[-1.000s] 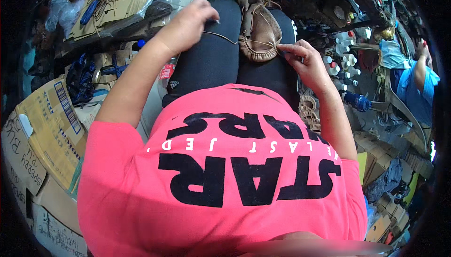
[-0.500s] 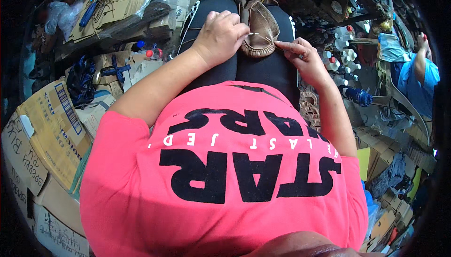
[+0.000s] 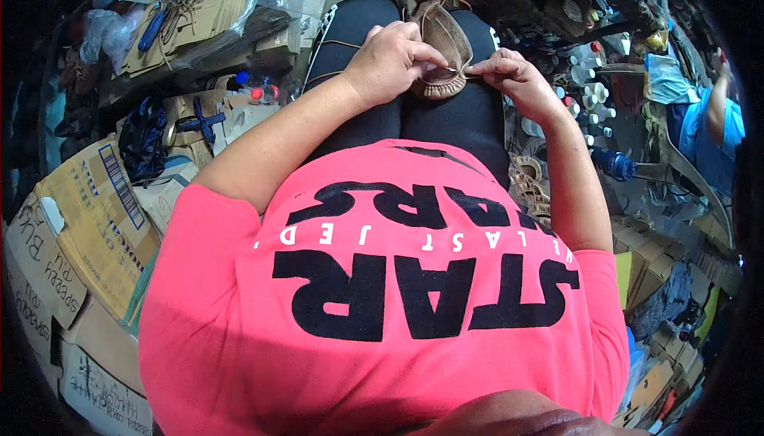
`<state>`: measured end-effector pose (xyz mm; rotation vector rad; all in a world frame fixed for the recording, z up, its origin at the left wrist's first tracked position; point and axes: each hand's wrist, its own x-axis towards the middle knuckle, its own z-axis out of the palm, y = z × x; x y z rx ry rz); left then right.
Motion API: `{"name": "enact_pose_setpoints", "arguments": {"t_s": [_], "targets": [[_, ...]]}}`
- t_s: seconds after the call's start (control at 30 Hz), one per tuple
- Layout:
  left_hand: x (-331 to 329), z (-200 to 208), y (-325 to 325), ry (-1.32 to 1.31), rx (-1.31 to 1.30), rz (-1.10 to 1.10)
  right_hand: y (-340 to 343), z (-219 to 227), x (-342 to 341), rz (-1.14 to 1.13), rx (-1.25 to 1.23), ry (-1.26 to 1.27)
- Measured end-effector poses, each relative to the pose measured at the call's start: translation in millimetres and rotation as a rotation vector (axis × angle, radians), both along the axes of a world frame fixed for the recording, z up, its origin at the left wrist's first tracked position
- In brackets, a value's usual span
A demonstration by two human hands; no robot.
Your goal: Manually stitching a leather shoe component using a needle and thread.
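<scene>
A brown leather moccasin upper (image 3: 447, 35) rests on my lap between my thighs, its puckered toe seam (image 3: 443, 88) toward me. Light thread crosses its opening. My left hand (image 3: 395, 62) reaches over the near left side, its thumb and fingertips pinched together above the opening; what they hold is too small to make out. At the right rim, the closed fingertips of my right hand (image 3: 516, 78) pinch the leather edge where the thread gathers.
Cardboard boxes (image 3: 95, 205) crowd the left side, below a stack of cardboard sheets (image 3: 199, 18). Capped plastic bottles (image 3: 589, 89) stand on the right, near woven brown pieces (image 3: 529, 185). A person in blue (image 3: 711, 129) is at the far right.
My left hand has moved right, closer to my right fingers, and the short pale piece that stuck out of its fingertips is now hidden. My right hand remains at the rim.
</scene>
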<state>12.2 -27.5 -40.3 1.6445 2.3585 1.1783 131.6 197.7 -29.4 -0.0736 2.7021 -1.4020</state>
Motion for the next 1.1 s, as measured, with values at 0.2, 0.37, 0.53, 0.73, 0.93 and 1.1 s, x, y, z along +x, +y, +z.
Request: {"name": "enact_pose_setpoints", "arguments": {"t_s": [0.2, 0.37, 0.53, 0.73, 0.93, 1.1], "targets": [[2.2, 3.6, 1.7, 0.030, -0.041, -0.002, 1.8, -3.0, -0.4, -0.007, -0.131, -0.065], [-3.8, -0.1, -0.2, 0.001, -0.040, -0.041, 2.9, 0.2, -2.6, 0.024, -0.127, -0.075], [-0.8, 3.0, -1.0, 0.018, -0.040, -0.035, 3.1, -0.7, -2.3, 0.029, -0.131, -0.079], [-13.7, -4.6, 17.0, -0.163, -0.078, -0.143, 2.6, -4.3, -6.6, 0.036, -0.183, -0.118], [-1.7, 14.0, 3.9, 0.094, -0.136, -0.082, -4.0, 8.5, 0.9, 0.042, -0.090, -0.095], [6.6, 12.1, 0.3, -0.136, -0.253, 0.128, -16.2, 9.3, 6.4, -0.136, -0.338, -0.157]]}}
